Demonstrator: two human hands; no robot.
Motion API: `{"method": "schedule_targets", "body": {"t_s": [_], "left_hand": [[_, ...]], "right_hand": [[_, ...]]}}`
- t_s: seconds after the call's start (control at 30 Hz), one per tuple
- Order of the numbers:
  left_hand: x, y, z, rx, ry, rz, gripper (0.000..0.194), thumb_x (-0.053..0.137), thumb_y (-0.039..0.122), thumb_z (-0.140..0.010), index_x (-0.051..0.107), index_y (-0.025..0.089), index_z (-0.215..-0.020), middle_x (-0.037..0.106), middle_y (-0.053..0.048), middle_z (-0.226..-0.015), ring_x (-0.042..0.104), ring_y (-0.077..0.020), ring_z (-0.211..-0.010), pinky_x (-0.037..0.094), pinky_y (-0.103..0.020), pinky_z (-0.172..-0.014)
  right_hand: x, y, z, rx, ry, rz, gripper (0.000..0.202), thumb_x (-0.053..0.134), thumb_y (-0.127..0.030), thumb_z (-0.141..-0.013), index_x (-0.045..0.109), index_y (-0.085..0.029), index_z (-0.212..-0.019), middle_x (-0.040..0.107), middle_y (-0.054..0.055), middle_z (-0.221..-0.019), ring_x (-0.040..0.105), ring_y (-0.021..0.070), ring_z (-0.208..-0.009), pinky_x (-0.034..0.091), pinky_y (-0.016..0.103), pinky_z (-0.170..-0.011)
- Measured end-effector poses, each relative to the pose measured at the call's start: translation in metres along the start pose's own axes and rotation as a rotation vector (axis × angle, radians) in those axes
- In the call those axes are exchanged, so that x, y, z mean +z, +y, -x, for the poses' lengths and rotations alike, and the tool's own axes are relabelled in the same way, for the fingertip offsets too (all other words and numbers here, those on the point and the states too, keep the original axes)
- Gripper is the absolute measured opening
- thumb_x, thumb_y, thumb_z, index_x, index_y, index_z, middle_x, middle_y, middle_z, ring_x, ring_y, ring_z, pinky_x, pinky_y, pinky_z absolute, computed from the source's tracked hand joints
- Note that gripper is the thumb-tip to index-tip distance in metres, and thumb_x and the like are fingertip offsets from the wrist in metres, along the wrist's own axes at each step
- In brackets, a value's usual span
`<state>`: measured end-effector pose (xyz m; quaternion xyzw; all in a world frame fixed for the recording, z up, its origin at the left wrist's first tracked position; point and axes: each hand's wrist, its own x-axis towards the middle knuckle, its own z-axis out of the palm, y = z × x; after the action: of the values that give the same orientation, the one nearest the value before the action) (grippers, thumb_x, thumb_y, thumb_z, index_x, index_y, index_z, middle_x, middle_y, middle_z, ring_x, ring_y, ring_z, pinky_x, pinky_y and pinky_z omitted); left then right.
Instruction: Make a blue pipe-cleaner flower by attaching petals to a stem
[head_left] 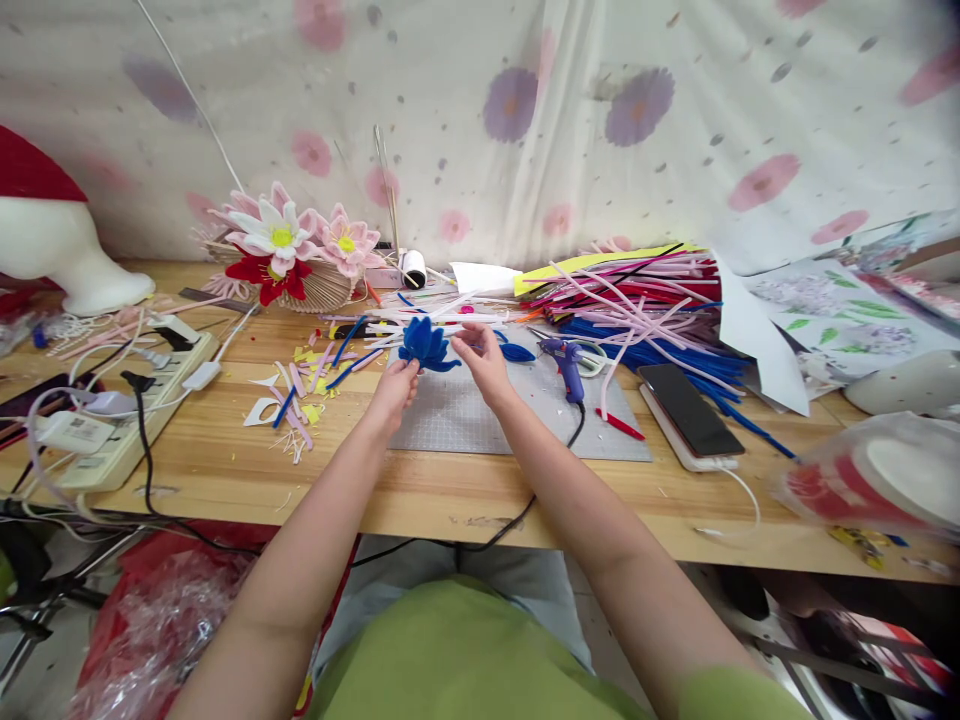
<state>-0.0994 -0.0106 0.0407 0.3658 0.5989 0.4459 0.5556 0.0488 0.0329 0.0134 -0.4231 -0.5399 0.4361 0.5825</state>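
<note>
A blue fuzzy flower with several upright petals is held above the grey cutting mat. My left hand grips it from below, its fingers closed at the flower's base. My right hand is just right of the flower, beside its lowest petal, with thumb and fingers apart. Whether a fingertip touches that petal is too small to tell. Behind my right hand lies a loose blue petal. A purple glue gun rests on the mat further right.
Pink and blue stems pile up behind the mat. Scraps lie left of it. A phone is on the right, near a bagged cup. A power strip and finished flowers stand left.
</note>
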Motion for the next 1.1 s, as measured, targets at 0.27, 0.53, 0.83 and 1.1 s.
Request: {"method": "schedule_targets", "body": {"t_s": [0.27, 0.53, 0.83, 1.1], "left_hand": [[-0.009, 0.000, -0.002, -0.373, -0.262, 0.825, 0.031, 0.033, 0.026, -0.094, 0.045, 0.014, -0.069, 0.018, 0.010, -0.042, 0.020, -0.0028, -0.029, 0.013, -0.013, -0.028], [0.011, -0.010, 0.004, -0.249, -0.362, 0.775, 0.033, 0.030, 0.027, -0.095, 0.045, 0.014, -0.069, 0.027, 0.008, -0.046, 0.023, -0.0020, -0.032, 0.016, -0.012, -0.030], [0.006, -0.022, 0.010, -0.192, -0.452, 0.633, 0.024, 0.035, 0.024, -0.093, 0.053, 0.014, -0.081, 0.041, 0.003, -0.059, 0.035, -0.0024, -0.041, 0.030, -0.012, -0.037], [0.006, -0.024, 0.006, -0.197, -0.395, 0.648, 0.017, 0.048, 0.011, -0.087, 0.062, 0.010, -0.077, 0.050, 0.002, -0.060, 0.045, -0.0003, -0.045, 0.039, -0.009, -0.041]], "right_hand": [[-0.005, 0.005, 0.010, 0.257, 0.123, -0.108, 0.029, 0.065, -0.040, -0.066, 0.053, -0.019, -0.082, 0.055, -0.002, -0.077, 0.051, 0.0090, -0.068, 0.044, 0.025, -0.070], [0.021, -0.009, 0.029, 0.658, -0.443, -0.391, 0.020, 0.062, -0.033, -0.077, 0.064, -0.014, -0.077, 0.063, 0.001, -0.065, 0.059, 0.0104, -0.062, 0.047, 0.023, -0.063], [0.027, -0.013, 0.016, 0.832, -0.342, -0.557, 0.019, 0.053, -0.025, -0.086, 0.065, -0.014, -0.076, 0.056, -0.004, -0.050, 0.047, 0.0071, -0.043, 0.041, 0.021, -0.050], [0.025, -0.014, 0.008, 0.760, -0.421, -0.552, 0.025, 0.063, -0.032, -0.081, 0.061, -0.012, -0.067, 0.049, -0.005, -0.045, 0.046, 0.0051, -0.042, 0.041, 0.019, -0.048]]}}
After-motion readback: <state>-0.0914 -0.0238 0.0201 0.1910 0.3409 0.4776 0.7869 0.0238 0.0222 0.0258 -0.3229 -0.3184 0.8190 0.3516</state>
